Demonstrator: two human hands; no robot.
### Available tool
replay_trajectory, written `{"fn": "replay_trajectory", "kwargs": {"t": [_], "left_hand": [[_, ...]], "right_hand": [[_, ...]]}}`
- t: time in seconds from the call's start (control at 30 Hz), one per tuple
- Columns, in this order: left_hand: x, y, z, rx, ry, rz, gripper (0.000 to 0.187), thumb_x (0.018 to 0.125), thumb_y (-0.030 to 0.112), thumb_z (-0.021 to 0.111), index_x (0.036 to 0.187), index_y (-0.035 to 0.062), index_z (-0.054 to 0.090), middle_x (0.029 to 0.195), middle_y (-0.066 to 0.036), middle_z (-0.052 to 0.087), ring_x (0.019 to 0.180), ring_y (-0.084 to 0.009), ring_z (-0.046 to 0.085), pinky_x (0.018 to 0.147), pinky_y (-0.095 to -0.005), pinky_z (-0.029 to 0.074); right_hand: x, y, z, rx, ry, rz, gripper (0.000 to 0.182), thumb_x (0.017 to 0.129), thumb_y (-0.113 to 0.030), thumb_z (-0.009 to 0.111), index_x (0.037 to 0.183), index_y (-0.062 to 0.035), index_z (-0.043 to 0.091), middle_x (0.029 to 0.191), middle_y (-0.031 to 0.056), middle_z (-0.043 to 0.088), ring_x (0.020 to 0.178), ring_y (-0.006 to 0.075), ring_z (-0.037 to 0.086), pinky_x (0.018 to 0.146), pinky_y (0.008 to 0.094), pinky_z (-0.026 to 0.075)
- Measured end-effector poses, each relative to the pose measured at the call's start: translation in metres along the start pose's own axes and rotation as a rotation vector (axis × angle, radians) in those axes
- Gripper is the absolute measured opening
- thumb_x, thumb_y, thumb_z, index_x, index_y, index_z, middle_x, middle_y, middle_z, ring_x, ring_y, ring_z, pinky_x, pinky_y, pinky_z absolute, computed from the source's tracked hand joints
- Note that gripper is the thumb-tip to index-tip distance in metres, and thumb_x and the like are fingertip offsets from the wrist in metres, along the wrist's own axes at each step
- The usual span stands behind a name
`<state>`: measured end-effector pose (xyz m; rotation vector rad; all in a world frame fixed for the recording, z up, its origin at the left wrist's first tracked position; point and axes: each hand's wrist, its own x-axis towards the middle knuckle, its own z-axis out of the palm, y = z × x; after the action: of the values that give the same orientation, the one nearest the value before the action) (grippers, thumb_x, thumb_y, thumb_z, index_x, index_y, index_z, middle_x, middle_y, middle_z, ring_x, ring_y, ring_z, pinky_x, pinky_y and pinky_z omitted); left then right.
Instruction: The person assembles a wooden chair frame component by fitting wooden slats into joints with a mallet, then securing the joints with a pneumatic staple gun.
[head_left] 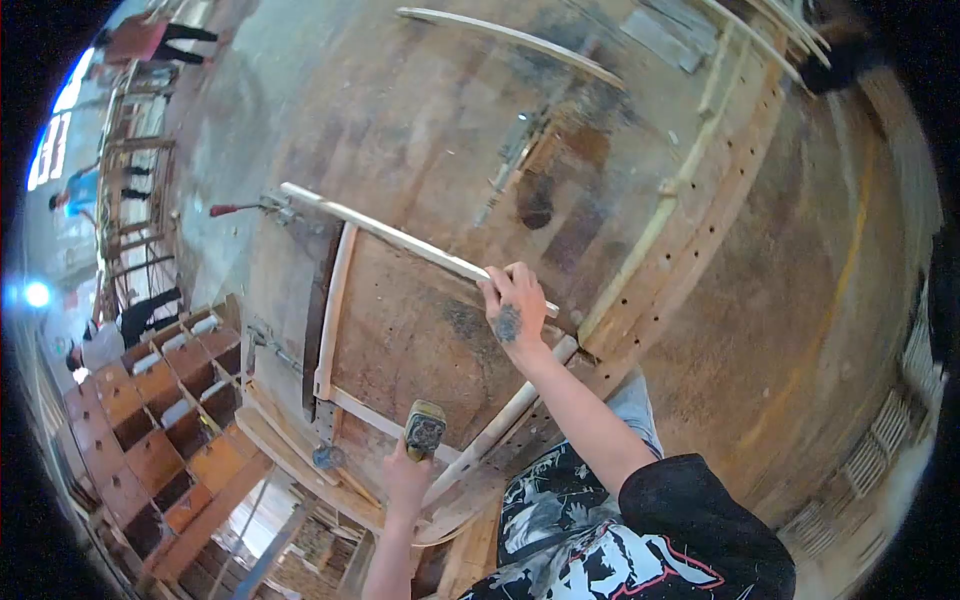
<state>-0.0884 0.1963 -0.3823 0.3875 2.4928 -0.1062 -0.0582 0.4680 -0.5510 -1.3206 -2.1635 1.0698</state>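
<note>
Left hand [405, 468]: wraps firmly round a yellow-and-black power tool [426, 428], fingers closed on its grip.
Tool: stands at the near side of the wooden frame, turns a blocky end up toward the camera; cannot tell where the tip points, hidden below.
Right hand [515, 305]: reaches forward past the left, closes curled fingers over a pale wood strip [400, 238] close to its right end.
Strip: runs slantwise across the far side of the frame, pokes out a little beyond the fingers, ends near the holed beam [690, 240]; cannot tell whether it touches the wood beneath.
Frame: shows a pale side rail [336, 305] at left, a lower rail [368, 411] just beyond the tool and a rounded rail [505, 415] at right, beneath the right forearm.
Clamps: include a red-handled clamp [262, 207] near the strip's left end and a metal clamp [272, 342] beside the dark bar [322, 310].
Floor beyond: holds a curved wood strip [515, 38], well apart from both hands.
Left background: shows wooden compartments [150, 460] and a person in a blue top [80, 190].
</note>
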Motion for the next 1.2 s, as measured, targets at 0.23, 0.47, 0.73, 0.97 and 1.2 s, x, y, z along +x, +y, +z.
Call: {"fn": "replay_trajectory", "kwargs": {"t": [0.23,0.47,0.73,0.97,1.2], "left_hand": [[0.014,-0.009,-0.007,0.126,-0.033,0.122,0.033,0.076,0.02,0.075,0.103,0.0028,0.069,0.08,-0.026,0.069,0.08,-0.0465,0.068,0.073,-0.0537,0.052],[0.015,-0.007,-0.006,0.202,-0.058,0.025,0.038,0.077,0.029,0.077,0.104,0.0026,0.069,0.084,-0.026,0.07,0.085,-0.0466,0.067,0.078,-0.055,0.052],[0.024,0.005,-0.025,-0.114,-0.054,0.113,0.038,0.085,0.033,0.075,0.105,0.0007,0.068,0.076,-0.02,0.069,0.075,-0.0412,0.068,0.072,-0.0455,0.054],[0.076,0.16,-0.12,-0.296,-0.319,0.09,0.034,0.1,0.027,0.061,0.078,0.0016,0.06,0.055,-0.004,0.055,0.045,-0.0135,0.055,0.043,-0.0335,0.043],[0.116,0.369,-0.105,0.169,-0.839,0.27,0.052,0.1,0.046,0.059,0.073,0.0014,0.06,0.054,-0.005,0.054,0.042,-0.0159,0.056,0.043,-0.0332,0.045]], "right_hand": [[-0.022,0.01,-0.014,-0.034,0.026,0.08,0.026,0.087,-0.023,0.072,0.113,-0.0204,0.073,0.088,0.0065,0.054,0.085,0.0267,0.058,0.073,0.0421,0.044],[-0.038,0.022,-0.028,-0.08,0.0,0.034,0.028,0.088,-0.023,0.072,0.116,-0.0224,0.072,0.089,0.0066,0.055,0.086,0.0274,0.058,0.073,0.0423,0.043],[-0.044,0.027,-0.024,-0.104,-0.021,0.016,0.038,0.089,-0.019,0.068,0.126,-0.0241,0.065,0.095,0.0062,0.055,0.09,0.0269,0.057,0.076,0.0427,0.043],[-0.048,0.031,-0.024,-0.18,-0.206,0.028,0.053,0.088,-0.013,0.057,0.14,-0.0158,0.056,0.108,0.01,0.053,0.104,0.0282,0.054,0.086,0.0434,0.042],[-0.056,0.03,-0.034,-0.112,-0.566,0.039,0.054,0.09,-0.012,0.054,0.144,-0.0082,0.049,0.129,0.0133,0.054,0.12,0.0327,0.05,0.098,0.0462,0.041]]}}
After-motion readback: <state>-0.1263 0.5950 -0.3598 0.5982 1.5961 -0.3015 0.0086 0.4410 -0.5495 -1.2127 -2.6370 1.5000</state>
